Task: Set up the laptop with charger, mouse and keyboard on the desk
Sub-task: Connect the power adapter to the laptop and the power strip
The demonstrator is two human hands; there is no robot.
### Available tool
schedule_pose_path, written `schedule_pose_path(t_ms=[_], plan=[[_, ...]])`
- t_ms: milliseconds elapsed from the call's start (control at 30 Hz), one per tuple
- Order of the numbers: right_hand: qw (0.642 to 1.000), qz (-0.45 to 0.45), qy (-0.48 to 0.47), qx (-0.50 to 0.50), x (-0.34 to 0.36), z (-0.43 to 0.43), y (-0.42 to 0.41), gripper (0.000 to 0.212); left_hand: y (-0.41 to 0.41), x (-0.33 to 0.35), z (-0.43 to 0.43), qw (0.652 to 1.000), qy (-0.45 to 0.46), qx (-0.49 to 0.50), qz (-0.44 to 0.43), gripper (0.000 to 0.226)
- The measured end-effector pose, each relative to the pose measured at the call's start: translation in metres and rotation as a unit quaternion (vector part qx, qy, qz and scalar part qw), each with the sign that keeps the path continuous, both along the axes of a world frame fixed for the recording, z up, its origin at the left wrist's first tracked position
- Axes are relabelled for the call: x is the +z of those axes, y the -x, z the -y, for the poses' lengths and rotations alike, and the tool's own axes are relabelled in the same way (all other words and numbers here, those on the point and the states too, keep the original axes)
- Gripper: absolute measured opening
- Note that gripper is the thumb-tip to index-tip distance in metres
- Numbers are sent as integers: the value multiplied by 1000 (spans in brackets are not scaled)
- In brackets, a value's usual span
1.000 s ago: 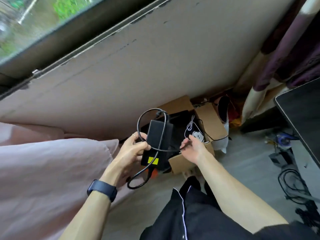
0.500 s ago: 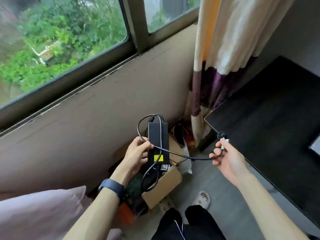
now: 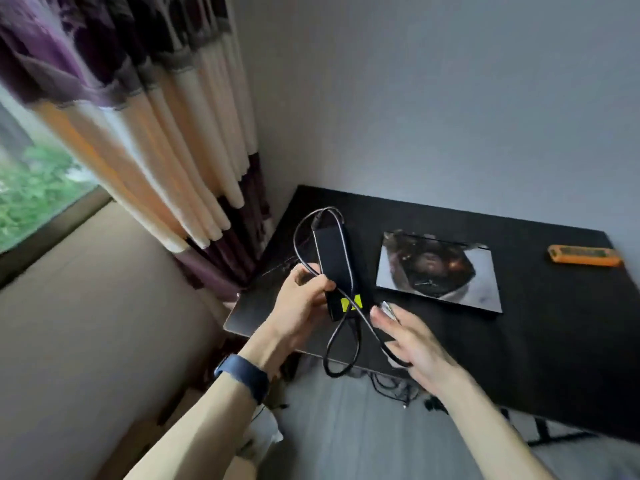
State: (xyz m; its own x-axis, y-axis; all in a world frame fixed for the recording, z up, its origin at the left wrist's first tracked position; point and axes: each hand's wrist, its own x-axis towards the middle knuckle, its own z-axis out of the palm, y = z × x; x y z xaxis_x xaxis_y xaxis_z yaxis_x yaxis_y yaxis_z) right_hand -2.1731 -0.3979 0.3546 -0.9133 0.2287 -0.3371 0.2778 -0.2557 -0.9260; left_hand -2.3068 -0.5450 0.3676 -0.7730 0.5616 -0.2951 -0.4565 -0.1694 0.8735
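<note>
My left hand [image 3: 300, 299] grips the black charger brick [image 3: 337, 268], which has a yellow label at its lower end, above the near left corner of the black desk [image 3: 540, 327]. Its black cable [image 3: 341, 351] loops over and below the brick. My right hand [image 3: 412, 337] holds the cable's free end, fingers stretched out, just right of the brick. The closed laptop [image 3: 440, 270], its lid covered with a picture, lies flat on the desk behind my right hand. No mouse or keyboard is in view.
An orange flat object [image 3: 585, 256] lies at the desk's far right. A cream and purple curtain [image 3: 166, 140] hangs left of the desk by the window. Loose cables [image 3: 391, 388] lie on the grey floor under the desk's front edge.
My view has swung from the box on the floor by the window to the desk. Both hands carried the charger over the desk, and my right hand drew in close to the brick.
</note>
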Motion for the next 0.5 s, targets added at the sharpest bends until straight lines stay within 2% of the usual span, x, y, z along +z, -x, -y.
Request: schedule_pose_path(t_ms=[100,167,300,367,433,467,500], plan=[[998,0,-20,-61,15,-60,-26,61,-26,-1,-74,999,-30,-19,23,30],[994,-3,-39,-103,13,-107,-47,63,-48,-8,-123,997,-47,-44,41,34],[988,24,-74,-136,12,-167,-85,23,-79,-19,-184,984,-55,-146,90,39],[983,25,-109,-145,12,-193,-104,16,-89,-19,-209,974,-46,-185,120,29],[979,38,-133,-148,7,-218,-119,15,-90,-19,-230,963,-92,-171,185,18],[978,52,-133,-151,4,-228,-127,15,-86,-21,-238,957,-117,-145,221,17],[978,61,-122,-159,-1,-238,-136,15,-79,-25,-246,955,-128,-114,242,26]])
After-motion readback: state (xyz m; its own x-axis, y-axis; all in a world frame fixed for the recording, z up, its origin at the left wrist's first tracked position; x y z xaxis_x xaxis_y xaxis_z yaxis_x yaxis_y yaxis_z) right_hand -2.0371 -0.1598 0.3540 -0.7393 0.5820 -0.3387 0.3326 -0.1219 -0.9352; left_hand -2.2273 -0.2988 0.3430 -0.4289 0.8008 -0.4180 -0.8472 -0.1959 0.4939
